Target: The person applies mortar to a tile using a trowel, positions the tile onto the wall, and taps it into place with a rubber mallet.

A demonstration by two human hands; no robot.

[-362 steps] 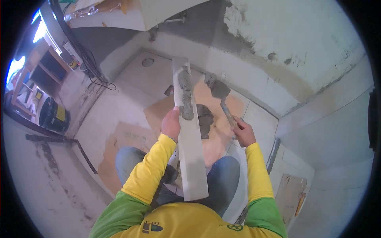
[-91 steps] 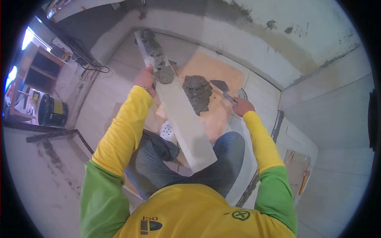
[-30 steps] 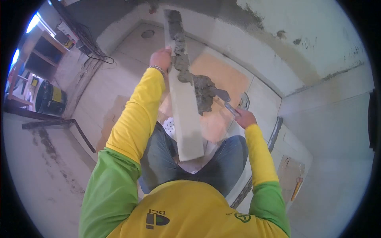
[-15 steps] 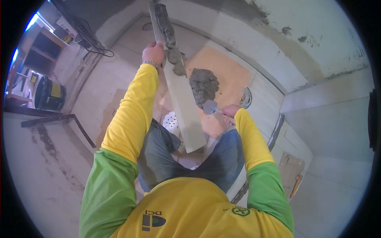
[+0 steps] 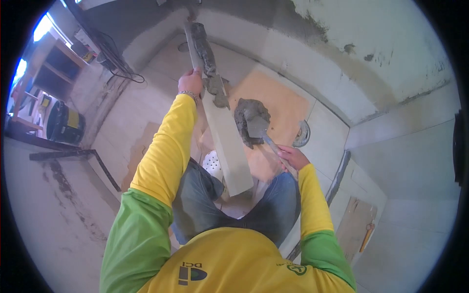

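Observation:
My left hand (image 5: 191,82) is closed around the edge of a long pale strip of tile (image 5: 227,151), which slants from the far wall down between my knees. Grey mortar (image 5: 204,49) lies in a thick ridge along the strip's far half. In my right hand (image 5: 293,157) is the handle of a trowel (image 5: 257,128). Its flat blade rests on the heap of wet mortar (image 5: 248,108), just right of the strip. Under the heap lies an orange-tan board (image 5: 283,97).
A curved grey object (image 5: 303,134) lies at the board's right edge. A white perforated thing (image 5: 211,163) shows beside my left knee. Black bucket (image 5: 65,122) and cables (image 5: 115,61) are at left. An orange-handled tool (image 5: 366,237) sits at right.
My right hand has moved the trowel from the heap's near edge onto the mortar, and the heap's shape has changed. My left hand still holds the tile strip, which appears slightly lower in view.

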